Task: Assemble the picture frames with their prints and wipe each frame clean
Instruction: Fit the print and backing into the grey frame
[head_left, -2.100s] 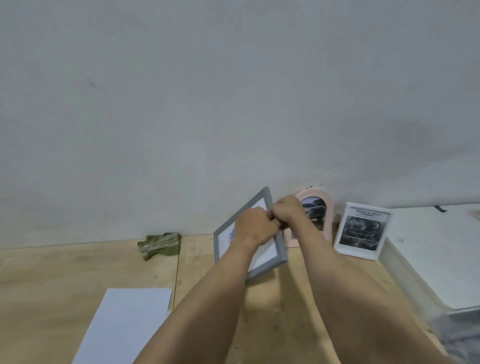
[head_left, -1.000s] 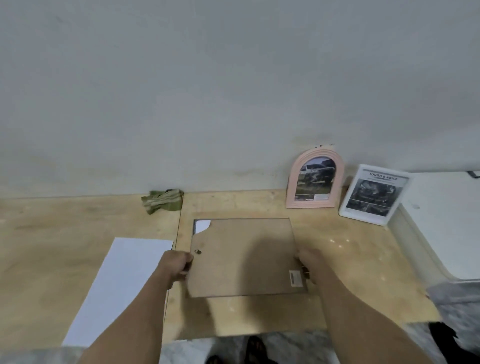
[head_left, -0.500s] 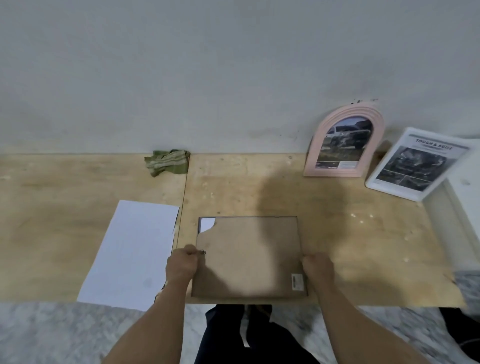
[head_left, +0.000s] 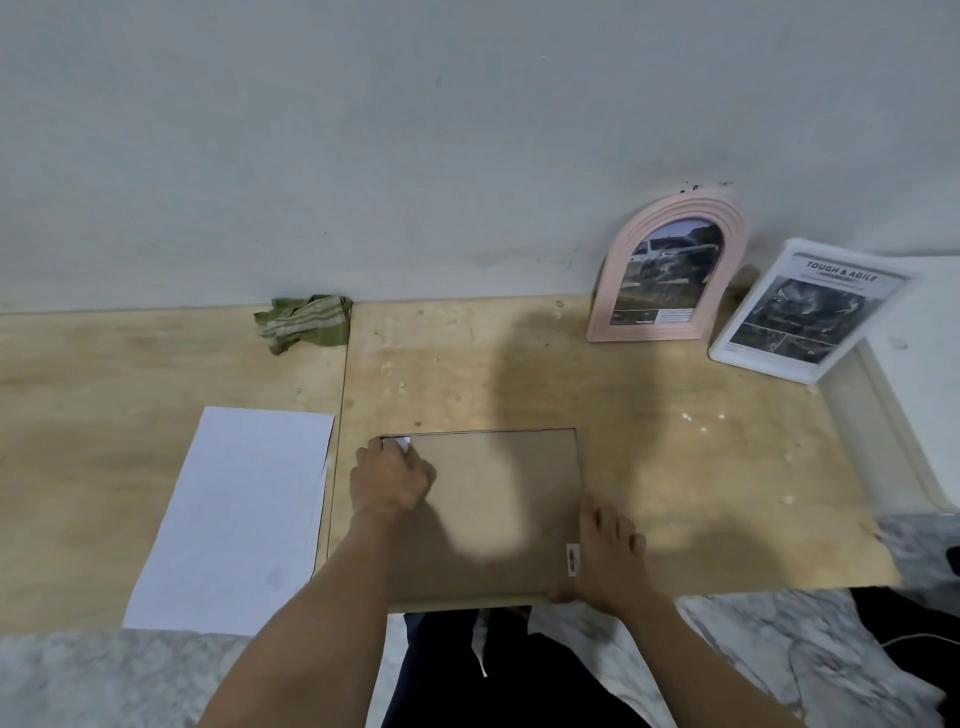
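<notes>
Both hands are down on the brown fibreboard back panel (head_left: 493, 499) of a rectangular picture frame that lies face-down on the pale plywood surface (head_left: 675, 467). The left hand (head_left: 389, 480) sits at the panel's far left corner with its fingers curled in over the edge, beside a small cut-out where a bit of white print (head_left: 402, 443) shows; whether it pinches anything there cannot be told. The right hand (head_left: 608, 551) lies flat with fingers spread and straight along the panel's near right edge, just beside a small white label (head_left: 572, 558). The panel's long axis runs left to right, parallel to the near edge of the surface, and its near edge meets that edge in front of the person's dark-clothed lap. To the left, apart from the panel, a blank white sheet of paper (head_left: 234, 514) lies flat, its long axis running away from the person and tilted a little. A crumpled green striped cloth (head_left: 304, 322) rests at the back against the grey wall (head_left: 415, 130). At the back right, a pink arched frame (head_left: 667, 270) holding a photo print stands upright, leaning on the wall, and just beside it a white rectangular frame (head_left: 805, 312) holding a print headed "TOUGH & AGILE" leans back, tilted to the right.
</notes>
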